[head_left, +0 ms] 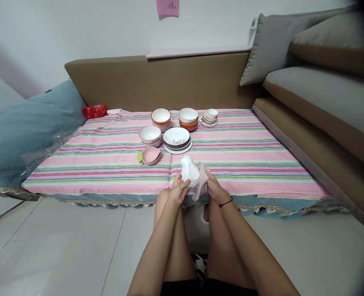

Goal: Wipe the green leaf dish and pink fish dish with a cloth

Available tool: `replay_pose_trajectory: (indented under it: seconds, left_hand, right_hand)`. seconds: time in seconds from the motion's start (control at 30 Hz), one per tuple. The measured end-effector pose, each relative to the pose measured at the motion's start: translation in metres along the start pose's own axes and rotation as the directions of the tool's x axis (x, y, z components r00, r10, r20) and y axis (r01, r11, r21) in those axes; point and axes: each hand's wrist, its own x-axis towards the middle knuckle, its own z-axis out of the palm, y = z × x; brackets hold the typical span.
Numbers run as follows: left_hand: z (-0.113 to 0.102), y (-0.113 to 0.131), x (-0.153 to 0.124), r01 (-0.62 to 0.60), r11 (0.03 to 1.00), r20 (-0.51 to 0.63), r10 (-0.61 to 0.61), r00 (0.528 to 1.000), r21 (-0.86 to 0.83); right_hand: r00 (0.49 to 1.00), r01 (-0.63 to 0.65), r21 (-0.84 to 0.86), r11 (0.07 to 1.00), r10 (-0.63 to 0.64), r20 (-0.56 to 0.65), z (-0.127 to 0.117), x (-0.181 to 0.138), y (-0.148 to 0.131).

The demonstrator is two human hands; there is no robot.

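My left hand grips a white, rounded dish with a knob-like end, tilted up on its side above my knees. Its underside seems to face me. In my right hand is a pale pink cloth, pressed against the dish's right side and hanging below it. Just beyond lies a stack of plates, the top one patterned with flowers. To its left are pink leaf-shaped bowls with a green handle and a white bowl with a patterned outside.
Behind stand two bowl stacks and a pile of small dishes. A striped pink cloth covers the seat. A red bundle lies at the back left; large cushions line the right side.
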Motion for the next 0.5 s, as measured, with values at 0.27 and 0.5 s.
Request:
replay_pose_trajectory:
  seconds: [0.27, 0.5]
  left_hand:
    - [0.0008, 0.0014, 0.001, 0.006, 1.0, 0.048, -0.007, 0.999, 0.018]
    - [-0.0003, 0.0006, -0.0023, 0.061, 0.995, 0.213, -0.077, 0.974, 0.082]
  right_hand:
    - [1.0, 0.015, -0.015, 1.0, -0.015, -0.014, 0.002, -0.0036, -0.0035]
    - [0.983, -0.048, 0.055, 0.997, 0.057, -0.172, -0.0023, 0.002, 0.0001]
